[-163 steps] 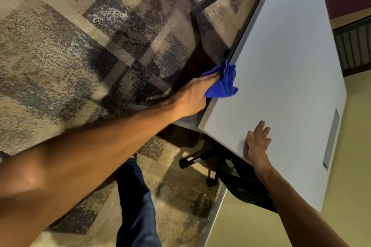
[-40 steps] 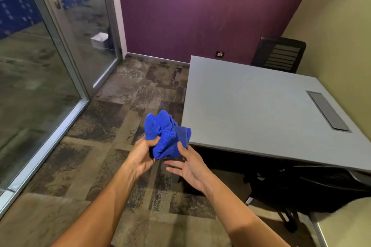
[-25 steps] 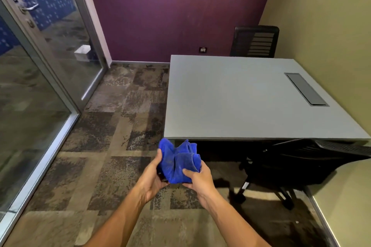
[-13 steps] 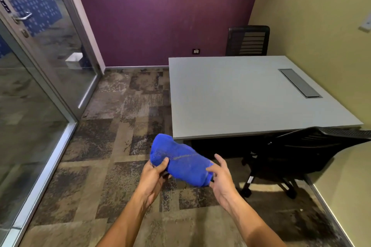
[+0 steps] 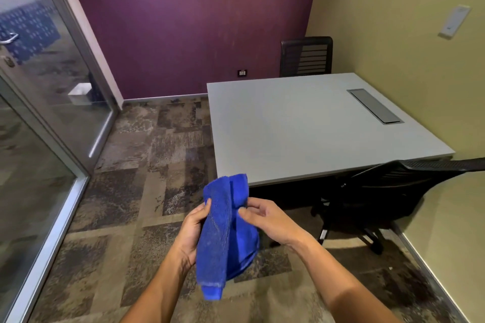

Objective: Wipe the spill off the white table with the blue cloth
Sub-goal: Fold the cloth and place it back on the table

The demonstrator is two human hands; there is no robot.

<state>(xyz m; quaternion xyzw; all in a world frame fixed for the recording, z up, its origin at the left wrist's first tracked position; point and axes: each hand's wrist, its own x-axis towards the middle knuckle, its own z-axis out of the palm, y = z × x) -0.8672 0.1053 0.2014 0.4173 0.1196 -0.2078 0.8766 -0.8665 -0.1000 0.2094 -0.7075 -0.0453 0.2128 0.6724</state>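
Head view: the blue cloth (image 5: 225, 236) hangs folded over the carpet at about 6 o'clock, clear of the white bench (image 5: 309, 126) up at 1 o'clock. The left hand (image 5: 193, 231) wraps its near edge, thumb pinching the fold; the right hand (image 5: 270, 220) pinches the opposite edge between thumb and fingertips. No spill shows on the bench, so this looks like refolding; next, either another pass or putting the cloth away. No legible writing anywhere.
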